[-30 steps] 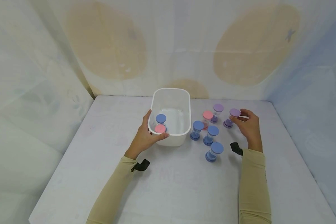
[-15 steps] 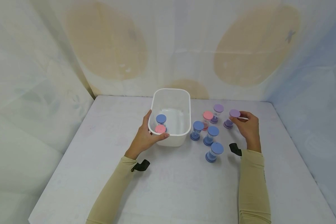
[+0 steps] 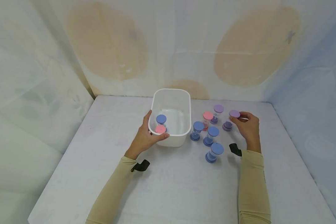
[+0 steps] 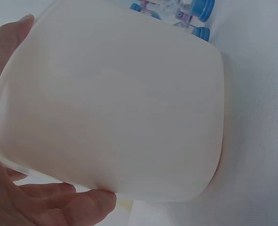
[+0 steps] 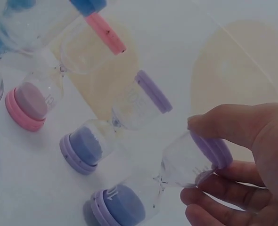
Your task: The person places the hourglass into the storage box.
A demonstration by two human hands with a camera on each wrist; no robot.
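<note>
Barely changed, head view: against the earlier frames the purple hourglass point(image 3: 231, 119) is seen drawn slightly nearer the other timers, its base lower toward the desk point(image 3: 184, 186); the white tub point(image 3: 171, 140) and the left hand point(image 3: 145, 137) are found as before.
Head view, right hand: the right hand point(image 3: 247, 126) is seen at the right end of the cluster, the purple top cap pinched between thumb and fingertips.
Head view, hourglass: it is tilted, purple caps at both ends, a clear glass body between; it lies just right of a second purple timer point(image 3: 217, 112) and a pink timer point(image 3: 206, 119), with three blue timers point(image 3: 210, 137) nearer the person.
Head view, tub: one blue timer point(image 3: 161, 119) and one pink timer point(image 3: 160, 129) are held inside it; its near left corner is gripped by the left hand, thumb on the outer left wall, fingers curled over the rim.
Left wrist view: the tub's outer wall point(image 4: 110, 103) fills the picture, clasped between thumb point(image 4: 7, 52) and fingers point(image 4: 82, 202); its contents are hidden here, and only blue caps point(image 4: 202, 9) are glimpsed beyond.
Right wrist view: shown only here are purple sand settled in the lower bulb point(image 5: 122, 200), the narrow waist, and faint printing on the glass, too small to be read; the upper cap point(image 5: 212, 150) is enclosed by the grip.
</note>
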